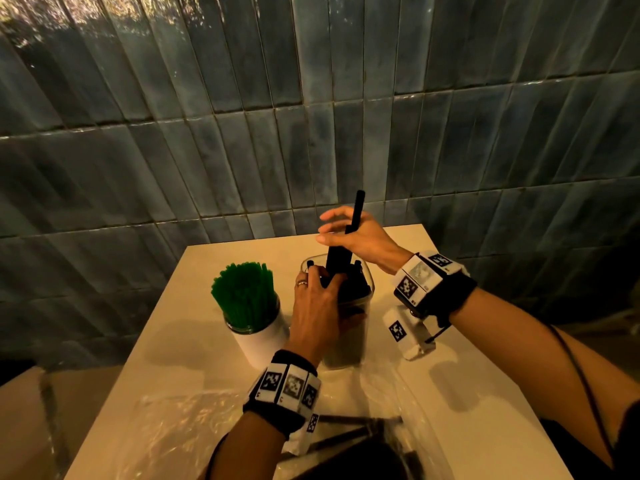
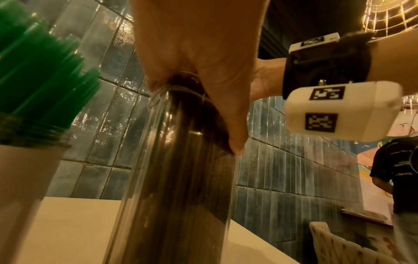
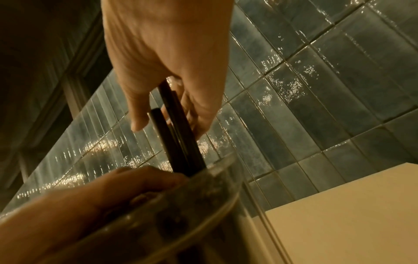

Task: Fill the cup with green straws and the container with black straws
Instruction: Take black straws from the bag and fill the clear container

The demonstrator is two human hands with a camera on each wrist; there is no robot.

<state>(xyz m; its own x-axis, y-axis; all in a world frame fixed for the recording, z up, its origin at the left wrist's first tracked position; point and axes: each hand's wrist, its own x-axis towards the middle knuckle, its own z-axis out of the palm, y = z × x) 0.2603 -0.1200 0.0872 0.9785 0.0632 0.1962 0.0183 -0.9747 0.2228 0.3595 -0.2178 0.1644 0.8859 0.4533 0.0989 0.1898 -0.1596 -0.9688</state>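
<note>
A clear tall container (image 1: pixel 349 336) stands mid-table, packed with black straws. My left hand (image 1: pixel 320 289) grips it at the top, fingers curled over the rim and thumb down its side (image 2: pixel 235 142). My right hand (image 1: pixel 343 232) holds a small bundle of black straws (image 1: pixel 341 261) upright, their lower ends inside the container mouth; one straw (image 1: pixel 358 206) sticks up higher. The right wrist view shows those black straws (image 3: pixel 178 135) pinched between thumb and fingers above the rim (image 3: pixel 217 180). To the left stands the white cup (image 1: pixel 259 344), full of green straws (image 1: pixel 244 296).
A crumpled clear plastic bag (image 1: pixel 166 431) lies at the table's near edge with a few loose black straws (image 1: pixel 349 436) on it. A tiled wall rises just behind the table. A standing person (image 2: pixel 398 178) and a woven chair (image 2: pixel 334 246) are off to the right.
</note>
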